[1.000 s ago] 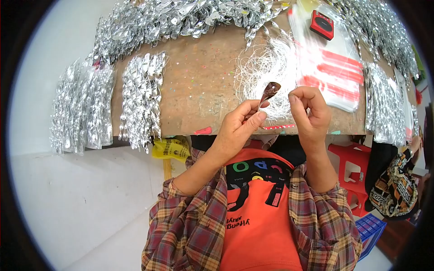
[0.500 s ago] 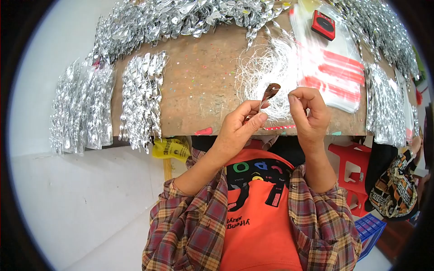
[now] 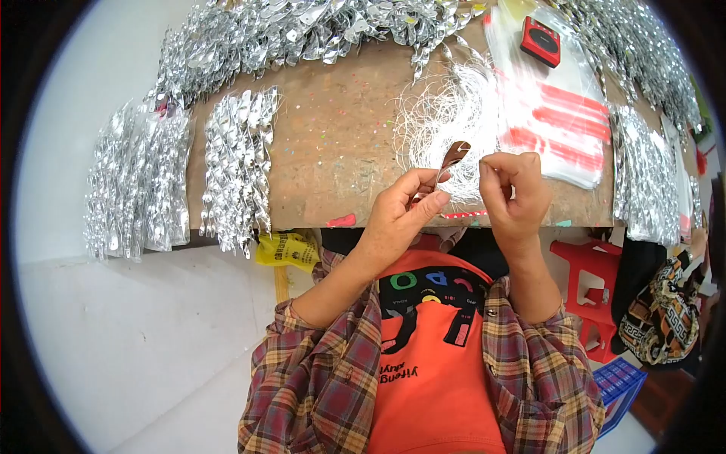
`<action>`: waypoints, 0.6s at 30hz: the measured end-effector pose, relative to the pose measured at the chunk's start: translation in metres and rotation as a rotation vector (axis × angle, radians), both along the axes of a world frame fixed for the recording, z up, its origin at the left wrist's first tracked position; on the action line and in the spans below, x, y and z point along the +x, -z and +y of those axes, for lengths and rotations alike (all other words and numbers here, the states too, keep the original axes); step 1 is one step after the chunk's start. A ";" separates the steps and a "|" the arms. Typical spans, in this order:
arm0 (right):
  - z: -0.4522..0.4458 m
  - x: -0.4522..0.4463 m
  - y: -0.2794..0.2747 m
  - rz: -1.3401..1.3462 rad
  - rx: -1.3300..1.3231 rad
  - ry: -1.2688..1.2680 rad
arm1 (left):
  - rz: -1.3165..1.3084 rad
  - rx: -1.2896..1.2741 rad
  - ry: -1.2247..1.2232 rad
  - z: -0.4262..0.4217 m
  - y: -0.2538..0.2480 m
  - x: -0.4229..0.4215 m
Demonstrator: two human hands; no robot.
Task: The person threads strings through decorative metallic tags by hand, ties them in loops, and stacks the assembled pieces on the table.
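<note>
My left hand [image 3: 404, 216] pinches a small shiny teardrop-shaped piece [image 3: 455, 154], which looks dark from this side and points up and to the right from the fingertips. Just right of it, my right hand [image 3: 518, 193] is closed, thumb against a bent forefinger. Whatever it pinches, perhaps a thread end, is too fine to make out. Behind both hands lies a loose tangle of thin white string [image 3: 435, 113] on the brown tabletop [image 3: 333, 151]. The two hands are apart, above the table's front edge.
Silver twisted strands [image 3: 238, 166] hang over the front edge at left, beside bagged ones [image 3: 140, 181]. A silver heap [image 3: 302, 30] runs along the back. To the right lie clear plastic bags with red bands [image 3: 567, 129], a red-and-black device [image 3: 541, 41] and more silver strands [image 3: 646, 174].
My right hand has shifted slightly left, toward the shiny piece. That piece has turned a little in my left fingers, which stay nearly in place.
</note>
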State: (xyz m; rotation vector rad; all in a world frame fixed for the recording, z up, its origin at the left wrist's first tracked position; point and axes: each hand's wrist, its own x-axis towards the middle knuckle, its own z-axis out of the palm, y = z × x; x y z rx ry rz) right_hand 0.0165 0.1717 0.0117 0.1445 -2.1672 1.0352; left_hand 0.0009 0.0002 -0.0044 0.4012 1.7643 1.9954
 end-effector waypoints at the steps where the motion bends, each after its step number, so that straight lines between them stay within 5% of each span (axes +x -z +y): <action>1: 0.000 0.000 0.000 0.035 0.043 -0.010 | 0.006 -0.001 0.001 0.000 0.000 0.000; 11: -0.001 0.002 -0.002 0.115 0.152 -0.150 | 0.014 0.018 -0.007 0.001 0.002 0.001; 18: 0.000 0.008 0.004 -0.122 -0.110 -0.141 | 0.042 -0.003 -0.021 0.000 0.001 0.002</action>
